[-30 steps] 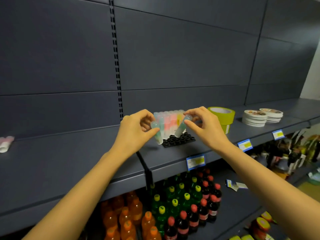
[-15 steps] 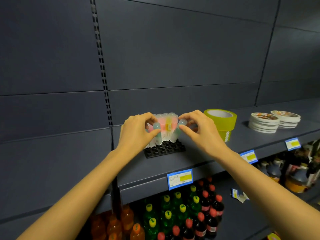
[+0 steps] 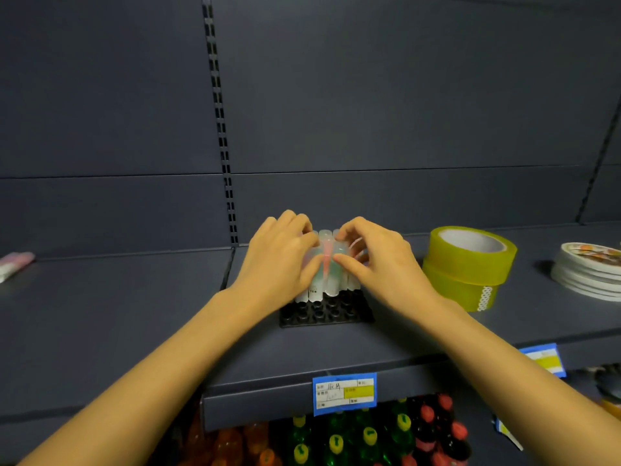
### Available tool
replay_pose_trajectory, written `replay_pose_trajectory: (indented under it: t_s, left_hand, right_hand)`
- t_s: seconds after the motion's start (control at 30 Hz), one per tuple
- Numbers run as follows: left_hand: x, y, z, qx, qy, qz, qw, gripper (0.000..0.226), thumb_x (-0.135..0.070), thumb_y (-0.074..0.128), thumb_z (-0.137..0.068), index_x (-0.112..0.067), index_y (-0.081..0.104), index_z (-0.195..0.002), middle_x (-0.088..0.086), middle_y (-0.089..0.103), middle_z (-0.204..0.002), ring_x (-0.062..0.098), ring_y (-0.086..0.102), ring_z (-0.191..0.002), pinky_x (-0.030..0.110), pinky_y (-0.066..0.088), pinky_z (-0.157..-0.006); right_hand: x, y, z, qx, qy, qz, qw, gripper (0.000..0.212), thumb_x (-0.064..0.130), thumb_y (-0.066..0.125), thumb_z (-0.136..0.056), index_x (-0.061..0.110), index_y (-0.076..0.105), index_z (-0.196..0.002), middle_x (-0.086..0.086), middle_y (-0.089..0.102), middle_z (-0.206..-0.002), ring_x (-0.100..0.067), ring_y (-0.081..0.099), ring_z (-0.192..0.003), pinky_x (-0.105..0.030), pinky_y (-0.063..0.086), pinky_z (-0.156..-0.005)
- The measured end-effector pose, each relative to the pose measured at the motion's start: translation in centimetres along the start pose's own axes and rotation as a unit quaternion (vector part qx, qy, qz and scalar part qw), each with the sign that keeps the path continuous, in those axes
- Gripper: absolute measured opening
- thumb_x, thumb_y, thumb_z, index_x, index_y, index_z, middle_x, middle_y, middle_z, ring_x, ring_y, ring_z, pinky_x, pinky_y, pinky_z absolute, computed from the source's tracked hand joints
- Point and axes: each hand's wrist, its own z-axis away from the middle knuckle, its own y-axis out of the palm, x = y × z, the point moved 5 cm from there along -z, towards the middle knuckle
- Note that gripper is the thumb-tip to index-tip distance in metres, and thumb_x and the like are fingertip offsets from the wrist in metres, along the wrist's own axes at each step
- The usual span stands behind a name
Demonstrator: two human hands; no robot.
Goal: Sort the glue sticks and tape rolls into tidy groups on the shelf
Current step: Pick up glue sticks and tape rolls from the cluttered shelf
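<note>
At centre frame, a cluster of translucent pastel glue sticks [image 3: 327, 274] stands upright in a black plastic socketed tray [image 3: 326, 312] on the dark grey metal shelf [image 3: 134, 314]. The left hand [image 3: 280, 260] and right hand [image 3: 379, 264] each pinch sticks in a fingertip grip. Two stacked yellow-green tape rolls [image 3: 467, 267] sit just right; flat white tape rolls [image 3: 588, 274] lie at far right.

This is a shop aisle. A dark grey metal shelf [image 3: 134, 317] is backed by panel walls with a slotted upright [image 3: 220, 129] for brackets. Blue and yellow price tags [image 3: 344, 393] are clipped to the shelf's front edge. Below stand rows of bottled drinks [image 3: 363, 438] with coloured caps, and rolls of yellow tape [image 3: 467, 267] sit stacked as stock
</note>
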Motion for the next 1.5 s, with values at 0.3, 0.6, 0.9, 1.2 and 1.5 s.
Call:
replay_pose_trajectory:
  t_s: [0.3,0.6,0.9,1.2,1.5]
  left_hand:
    - [2.5,-3.0,1.2,-0.091,-0.130,0.092,0.983,0.024,-0.029,0.053,-0.085,-0.015,0.072,-0.089,-0.002,0.063,-0.099,0.018,0.054,-0.094,0.032,0.042,-0.079]
    - [5.0,-6.7,5.7,-0.053,-0.264,-0.038,0.962,0.015,-0.024,0.057,-0.089,-0.016,0.067,-0.097,-0.004,0.067,-0.094,0.020,0.057,-0.092,0.028,0.036,-0.078]
    - [6.5,-13.6,17.4,0.007,-0.394,-0.165,0.904,0.020,-0.032,0.055,-0.088,-0.018,0.068,-0.096,-0.003,0.067,-0.097,0.019,0.057,-0.094,0.033,0.042,-0.076]
    - [9.2,-22.8,28.6,0.044,-0.473,-0.263,0.840,0.023,-0.036,0.053,-0.089,-0.019,0.067,-0.095,0.000,0.066,-0.095,0.022,0.058,-0.095,0.033,0.043,-0.071]
    - [18.1,-30.3,38.0,0.061,-0.470,-0.281,0.834,0.021,-0.038,0.051,-0.089,-0.024,0.066,-0.091,-0.008,0.065,-0.093,0.014,0.057,-0.090,0.027,0.037,-0.066]
  right_hand:
    - [-0.7,0.3,-1.9,0.059,-0.035,0.081,0.994,0.018,0.034,0.061,-0.088,0.024,0.064,-0.104,0.006,0.064,-0.101,-0.020,0.061,-0.095,-0.033,0.050,-0.079]
    - [2.9,-0.2,-4.3,0.112,-0.135,0.262,0.949,0.028,0.039,0.048,-0.093,0.019,0.067,-0.098,0.001,0.059,-0.106,-0.021,0.054,-0.099,-0.029,0.031,-0.061]
    - [14.4,7.2,-0.6,0.176,-0.316,0.060,0.930,0.034,0.044,0.046,-0.094,0.026,0.056,-0.120,0.005,0.053,-0.120,-0.018,0.052,-0.111,-0.031,0.038,-0.072]
    - [26.5,14.2,0.9,0.254,-0.359,-0.021,0.898,0.025,0.041,0.050,-0.092,0.028,0.062,-0.110,0.007,0.057,-0.115,-0.019,0.056,-0.105,-0.031,0.038,-0.074]
    - [40.5,21.8,1.1,0.279,-0.342,-0.056,0.896,0.020,0.039,0.054,-0.089,0.030,0.066,-0.103,0.005,0.064,-0.113,-0.021,0.057,-0.108,-0.035,0.047,-0.084]
